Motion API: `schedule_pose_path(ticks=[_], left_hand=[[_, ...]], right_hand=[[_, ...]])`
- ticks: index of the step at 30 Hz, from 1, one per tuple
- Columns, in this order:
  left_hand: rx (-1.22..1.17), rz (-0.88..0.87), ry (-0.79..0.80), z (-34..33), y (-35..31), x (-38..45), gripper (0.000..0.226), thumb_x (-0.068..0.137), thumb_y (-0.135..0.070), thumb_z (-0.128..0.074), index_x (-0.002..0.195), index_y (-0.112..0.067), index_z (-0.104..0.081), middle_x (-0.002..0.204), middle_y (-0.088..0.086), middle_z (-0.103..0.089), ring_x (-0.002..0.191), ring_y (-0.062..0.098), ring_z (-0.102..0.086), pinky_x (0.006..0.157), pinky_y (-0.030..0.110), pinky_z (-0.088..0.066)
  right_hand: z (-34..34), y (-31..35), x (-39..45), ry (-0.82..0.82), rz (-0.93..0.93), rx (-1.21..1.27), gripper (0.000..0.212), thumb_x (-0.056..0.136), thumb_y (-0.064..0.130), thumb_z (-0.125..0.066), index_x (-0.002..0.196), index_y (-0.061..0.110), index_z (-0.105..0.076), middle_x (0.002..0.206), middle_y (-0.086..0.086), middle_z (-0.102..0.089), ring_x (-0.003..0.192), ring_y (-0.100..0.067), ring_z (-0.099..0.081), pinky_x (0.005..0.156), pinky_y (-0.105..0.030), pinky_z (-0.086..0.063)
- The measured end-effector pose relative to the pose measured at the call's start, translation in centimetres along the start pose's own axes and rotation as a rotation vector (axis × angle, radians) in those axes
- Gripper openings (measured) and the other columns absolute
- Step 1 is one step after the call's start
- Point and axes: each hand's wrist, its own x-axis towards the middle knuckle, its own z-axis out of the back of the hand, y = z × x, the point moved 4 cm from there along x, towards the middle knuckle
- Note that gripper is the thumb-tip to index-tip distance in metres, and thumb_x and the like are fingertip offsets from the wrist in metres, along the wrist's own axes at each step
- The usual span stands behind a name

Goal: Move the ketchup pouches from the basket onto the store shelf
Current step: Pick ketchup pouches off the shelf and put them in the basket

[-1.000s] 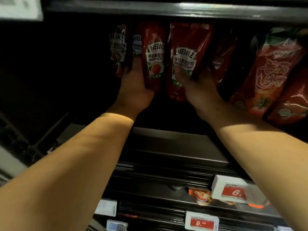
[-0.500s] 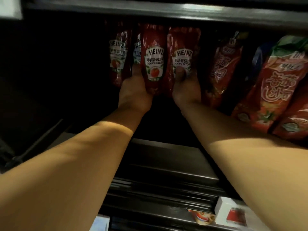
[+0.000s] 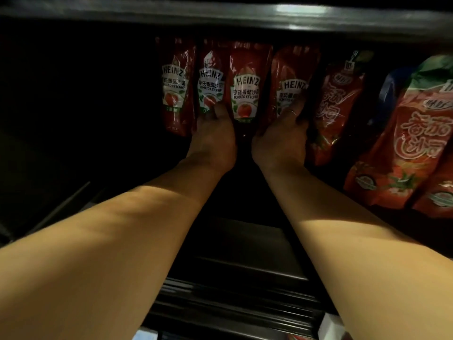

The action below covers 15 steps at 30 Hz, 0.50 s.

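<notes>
Gripped low on two Heinz ketchup pouches, one to each hand: left hand [image 3: 212,139] curled round the base of the third pouch [image 3: 245,92] in the row, thumb laid up its left edge; right hand [image 3: 279,141] wrapped round the foot of the fourth pouch [image 3: 291,89], ring finger [image 3: 290,111] across the lower label, fingertips lost in the dark behind. Both closed, then, though just how tightly could not be made out. Held by the bottoms probably because soft pouches slump; steadied from below and pushed back upright, faces forward. Stood on the store shelf [image 3: 245,241], deep under the upper shelf edge [image 3: 220,18], touching side by side. Left of the third pouch, two more Heinz pouches [image 3: 174,89], upright and pressed together, already placed and untouched. Right of the fourth pouch, a different red sauce pouch [image 3: 335,109] leaning just beside the right hand, and farther right larger red and green packs [image 3: 416,133], tilted and overlapping. Further left of the Heinz row, only dark shelf. No basket in view. Judged close to the end of this placement: both pouches seated, wanting only release.
</notes>
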Motion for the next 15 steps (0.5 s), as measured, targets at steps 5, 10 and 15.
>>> schedule_pose_path(ticks=[5,10,15], left_hand=[[0.130,0.066,-0.147,0.9,0.1,-0.3,0.087,0.087,-0.027,-0.071,0.152,-0.006,-0.018,0.156,0.023,-0.021,0.143,0.041,-0.024,0.113,0.050,-0.034],[-0.042,0.274,-0.257,1.9,1.9,-0.5,0.110,0.074,-0.061,-0.075,0.152,-0.010,-0.017,0.158,0.021,-0.016,0.146,0.039,-0.019,0.117,0.051,-0.027],[-0.278,0.522,-0.260,1.5,4.5,0.6,0.132,0.062,-0.075,-0.075,0.156,-0.013,-0.008,0.158,0.020,-0.016,0.146,0.039,-0.019,0.117,0.052,-0.028]], right_hand=[[0.3,0.6,-0.5,0.046,0.063,-0.148,0.120,0.084,0.033,-0.074,0.155,0.023,0.022,0.162,-0.024,-0.005,0.147,-0.043,-0.023,0.112,-0.051,-0.034],[0.2,1.3,-1.2,0.036,0.121,-0.258,0.111,0.081,0.053,-0.070,0.157,0.027,0.006,0.158,-0.022,-0.001,0.142,-0.043,-0.019,0.105,-0.052,-0.039],[-0.3,0.7,-0.2,0.017,0.045,-0.260,0.127,0.067,0.077,-0.068,0.156,0.032,0.010,0.158,-0.018,-0.002,0.144,-0.041,-0.016,0.105,-0.055,-0.039]])
